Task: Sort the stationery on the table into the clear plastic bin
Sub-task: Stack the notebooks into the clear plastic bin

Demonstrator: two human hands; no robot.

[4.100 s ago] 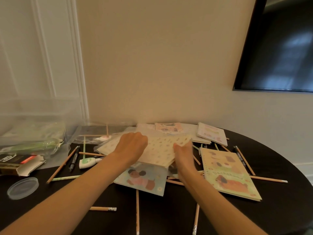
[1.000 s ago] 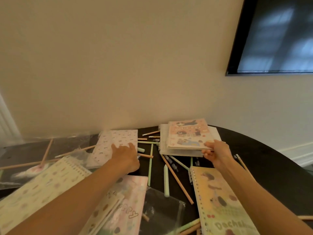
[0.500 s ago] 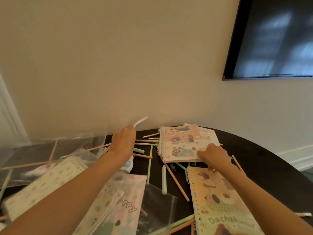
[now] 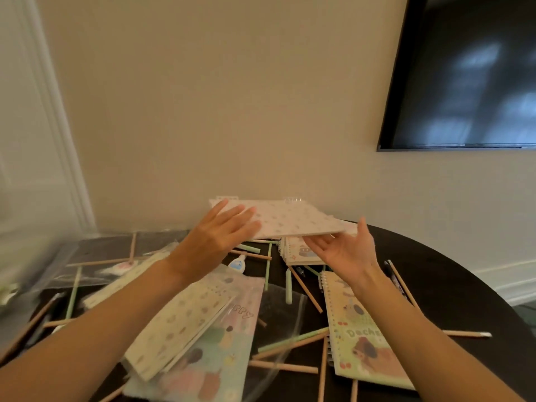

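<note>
notebook point(image 4: 290, 219) — aloft, nearly flat, long axis left-right.

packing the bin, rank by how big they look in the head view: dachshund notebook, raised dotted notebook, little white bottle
1. dachshund notebook, nearer the camera, so its lead is unsure
2. raised dotted notebook
3. little white bottle, clearly smallest

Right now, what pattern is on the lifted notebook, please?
The notebook is pale pink with small scattered motifs; head view.
</note>
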